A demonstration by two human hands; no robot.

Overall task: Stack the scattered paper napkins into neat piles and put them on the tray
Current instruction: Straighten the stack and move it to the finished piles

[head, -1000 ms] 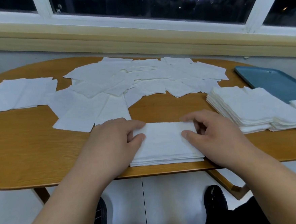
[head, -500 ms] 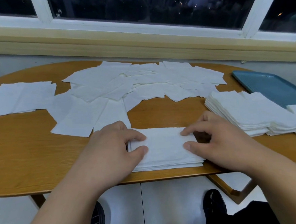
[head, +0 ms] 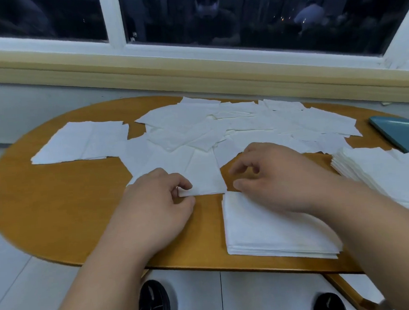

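Observation:
Several loose white napkins (head: 245, 125) lie scattered across the far half of the wooden table (head: 56, 201). A squared pile of napkins (head: 272, 232) sits at the near edge. My left hand (head: 154, 206) pinches the near corner of a loose napkin (head: 205, 176) just left of that pile. My right hand (head: 277, 178) hovers over the pile's far edge with fingers curled, and nothing shows in them. A taller napkin stack (head: 381, 174) stands at the right, beside the blue tray (head: 403, 133), of which only a corner shows.
A wall and a window sill (head: 192, 68) run behind the table. The table's near edge is close to my body, with my shoes (head: 153, 306) and the tiled floor below it. A wooden table leg (head: 348, 290) slants at lower right.
Both hands left the sides of the near pile. The left hand moved to a loose napkin and pinched its corner; the right lifted to the pile's far edge. The view swung left.

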